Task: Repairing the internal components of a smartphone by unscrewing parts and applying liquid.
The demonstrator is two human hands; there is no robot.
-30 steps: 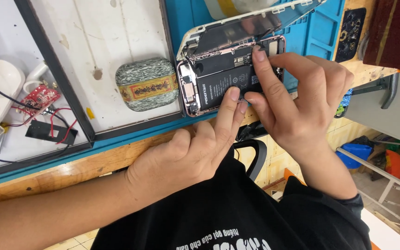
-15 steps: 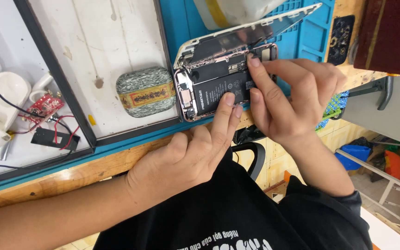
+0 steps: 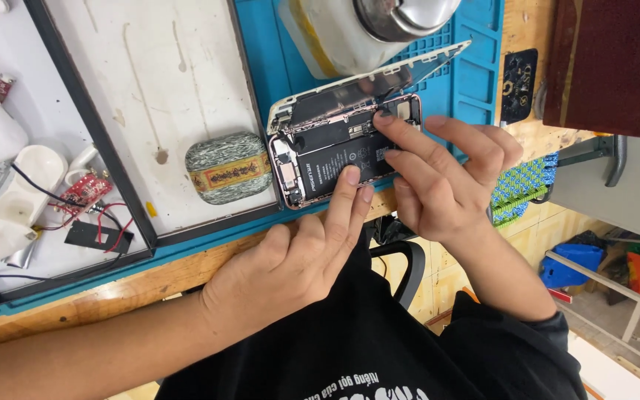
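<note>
- The wooden desk (image 3: pixel 75 304) carries a blue work mat (image 3: pixel 475 81) and, further left, a white board in a black frame (image 3: pixel 164 89).
- A cloudy plastic bottle with a metal cap (image 3: pixel 350 30) stands on the mat at its far edge.
- The opened phone (image 3: pixel 335 152) lies on the mat near the desk's front edge — its screen panel (image 3: pixel 379 78) is lifted and tilted away, the black battery (image 3: pixel 342 159) is exposed.
- The left hand (image 3: pixel 290 267) rests on the desk edge, fingers (image 3: pixel 350 189) stretched flat with their tips pressing on the battery; it grips nothing.
- The right hand (image 3: pixel 446 185) reaches in from the right — loosely spread, one fingertip touching the phone's upper inner part.
- An oval green-and-gold tin (image 3: pixel 227 167) sits on the white board just beside the phone.
</note>
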